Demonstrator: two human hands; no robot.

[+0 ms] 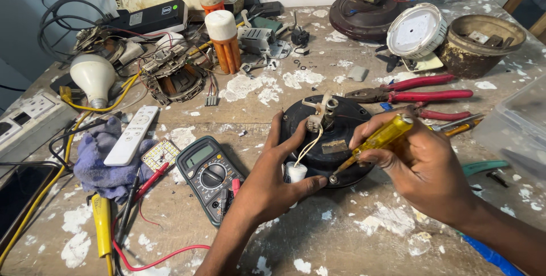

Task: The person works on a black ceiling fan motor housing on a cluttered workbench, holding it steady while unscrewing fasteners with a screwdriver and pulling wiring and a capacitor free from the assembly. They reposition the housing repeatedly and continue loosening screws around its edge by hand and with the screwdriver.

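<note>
A round black fan motor (347, 118) lies on the wooden bench, white wires and a small white connector rising from its hub. My left hand (273, 179) grips its near left rim, thumb under a white cylindrical capacitor (295, 172) wired to the hub. My right hand (424, 159) holds a yellow-handled screwdriver (380, 139), its tip down at a screw on the motor's front edge.
Left of the motor lie a dark multimeter (207, 176) with red and black leads, a white remote (133, 135) on a blue cloth, a bulb (94, 77). Red-handled pliers (421, 91), a round white lamp (417, 30) and a rusty bowl (483, 42) sit behind right. A clear tub (515, 128) stands at right.
</note>
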